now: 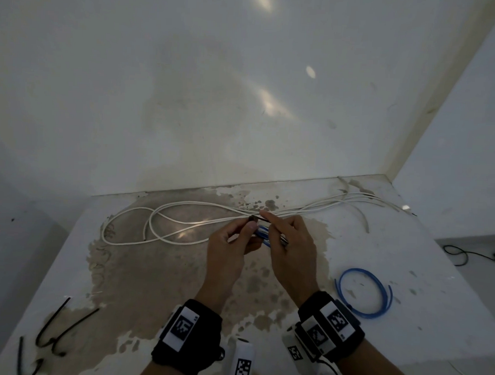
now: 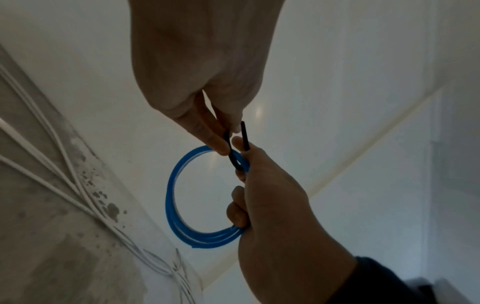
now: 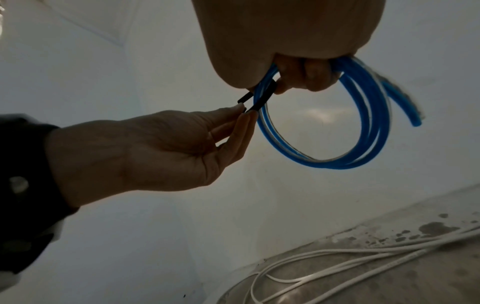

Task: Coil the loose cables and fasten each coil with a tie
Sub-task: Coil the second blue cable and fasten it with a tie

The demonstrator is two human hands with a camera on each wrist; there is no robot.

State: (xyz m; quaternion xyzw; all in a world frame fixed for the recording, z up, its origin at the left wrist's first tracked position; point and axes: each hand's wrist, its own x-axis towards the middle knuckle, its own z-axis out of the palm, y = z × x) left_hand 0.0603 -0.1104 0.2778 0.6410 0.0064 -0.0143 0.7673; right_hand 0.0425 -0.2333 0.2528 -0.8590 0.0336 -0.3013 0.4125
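Note:
A blue cable coil (image 1: 262,234) hangs above the table between my hands. My right hand (image 1: 267,225) grips it, fingers curled through the loops (image 3: 374,131). A black tie (image 3: 262,96) is wrapped around the coil's strands just below the right thumb. My left hand (image 1: 249,224) pinches one end of the tie between thumb and fingertip (image 3: 246,113). In the left wrist view both tie ends (image 2: 244,137) stick up above the blue coil (image 2: 172,197), crossing between the two hands. The loose white cable (image 1: 124,243) lies spread in long loops on the stained table behind my hands.
A second blue coil (image 1: 360,269) lies on the table to the right of my right wrist. Spare black ties (image 1: 76,323) lie at the near left corner. The wall stands right behind the table. A black cord (image 1: 459,253) runs on the floor beyond the right edge.

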